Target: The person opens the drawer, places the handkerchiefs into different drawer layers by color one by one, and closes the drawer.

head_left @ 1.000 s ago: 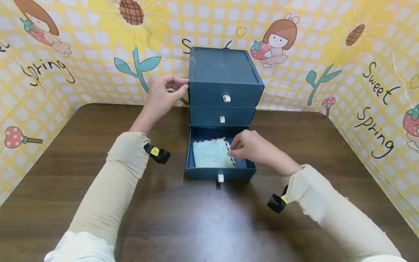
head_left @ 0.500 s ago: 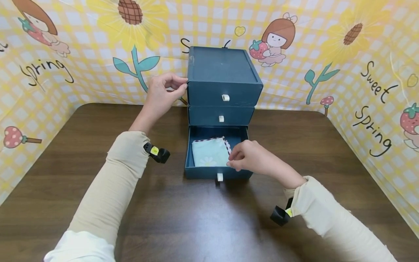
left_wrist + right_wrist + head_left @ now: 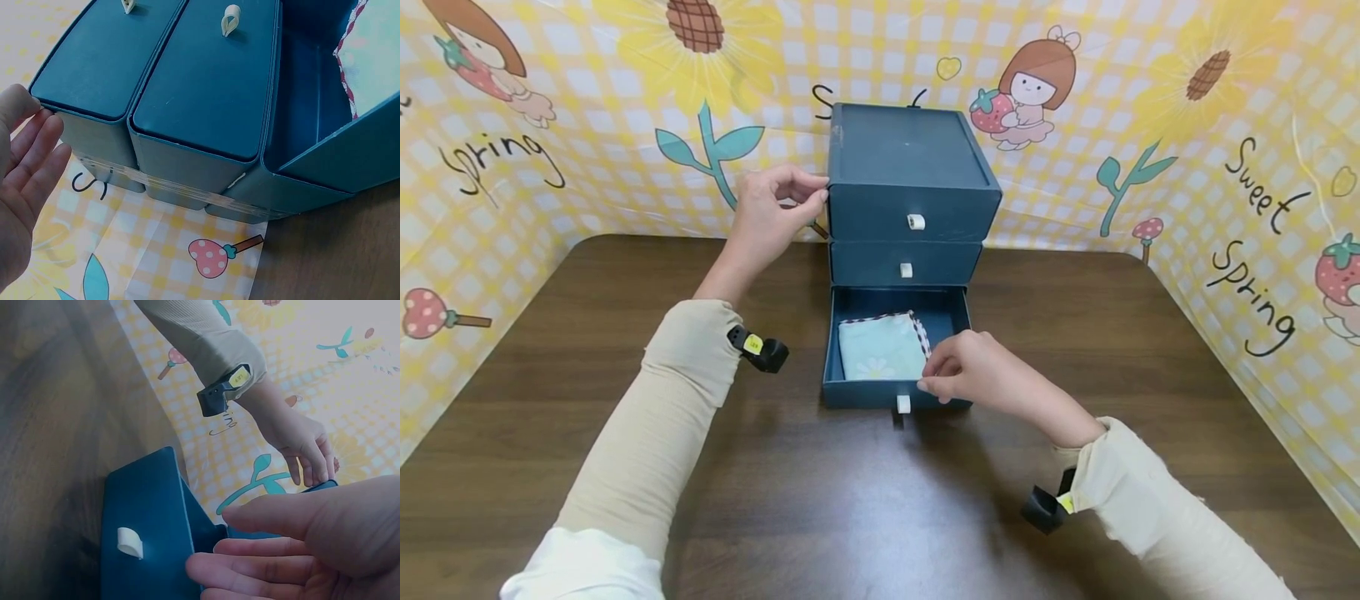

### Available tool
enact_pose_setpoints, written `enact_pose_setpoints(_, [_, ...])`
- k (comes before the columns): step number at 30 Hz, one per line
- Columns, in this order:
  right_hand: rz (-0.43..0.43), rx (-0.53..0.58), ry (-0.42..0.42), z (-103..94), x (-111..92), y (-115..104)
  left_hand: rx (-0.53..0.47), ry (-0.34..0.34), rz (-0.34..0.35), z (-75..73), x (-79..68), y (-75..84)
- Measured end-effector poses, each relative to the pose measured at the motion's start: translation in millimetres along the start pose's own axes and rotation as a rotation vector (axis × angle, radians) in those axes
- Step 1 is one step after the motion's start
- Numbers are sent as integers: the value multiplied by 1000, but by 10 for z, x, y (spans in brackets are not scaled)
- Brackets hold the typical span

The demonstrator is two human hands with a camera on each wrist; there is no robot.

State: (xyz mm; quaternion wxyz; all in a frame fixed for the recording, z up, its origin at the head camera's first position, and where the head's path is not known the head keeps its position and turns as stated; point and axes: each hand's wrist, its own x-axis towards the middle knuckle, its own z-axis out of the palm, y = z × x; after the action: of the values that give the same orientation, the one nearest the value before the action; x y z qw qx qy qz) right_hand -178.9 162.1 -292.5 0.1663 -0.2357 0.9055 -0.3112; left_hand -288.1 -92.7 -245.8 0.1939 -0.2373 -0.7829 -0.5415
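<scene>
A dark blue drawer cabinet stands on the table, its bottom drawer pulled out. Inside the drawer lies a folded pale mint cloth with a daisy print and a dark-and-white striped edge. My left hand touches the cabinet's upper left front corner with thumb and fingertips; the left wrist view shows those fingers extended along its side. My right hand is over the right part of the drawer's front rim, beside the cloth. In the right wrist view its thumb and fingers are apart with nothing between them.
Two closed drawers sit above the open one, each with a white loop pull. A matching pull hangs on the open drawer's front. Brown wooden tabletop surrounds the cabinet; a yellow checked, printed sheet hangs behind and at the sides.
My right hand has moved from the cloth's right edge toward me, to the drawer's front rim. The cloth, drawer and left hand stay in place.
</scene>
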Motion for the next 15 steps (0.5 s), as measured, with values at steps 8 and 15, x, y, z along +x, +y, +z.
enact_pose_setpoints(8, [25, 28, -39, 93, -23, 48, 0, -3, -14, 5, -16, -4])
enact_pose_setpoints(15, [13, 66, -69, 193, -17, 117, -8, -2, -15, 2, -5, 7])
